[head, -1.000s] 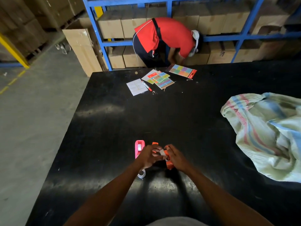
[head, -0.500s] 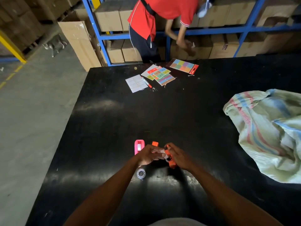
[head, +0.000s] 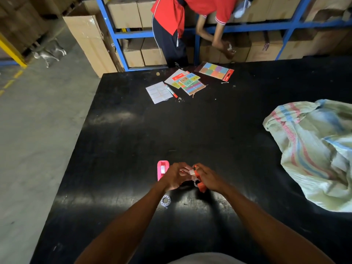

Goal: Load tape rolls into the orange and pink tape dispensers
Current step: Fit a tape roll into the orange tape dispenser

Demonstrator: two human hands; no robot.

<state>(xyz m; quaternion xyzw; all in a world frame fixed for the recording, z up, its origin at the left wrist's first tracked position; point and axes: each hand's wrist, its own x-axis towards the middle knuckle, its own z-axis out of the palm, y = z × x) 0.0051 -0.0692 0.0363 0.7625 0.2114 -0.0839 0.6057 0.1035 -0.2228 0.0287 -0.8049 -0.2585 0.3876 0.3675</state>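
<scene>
A black table (head: pixel 190 130) holds a sack (head: pixel 314 149) at the right. Near its front edge the pink dispenser (head: pixel 162 169) lies, long axis pointing away, just left of the left hand (head: pixel 174 177). Both hands close on the orange dispenser (head: pixel 201 184), the right hand (head: pixel 208 179) gripping its body. A spare roll (head: pixel 165 200) lies below the left wrist, nearer that hand.
</scene>
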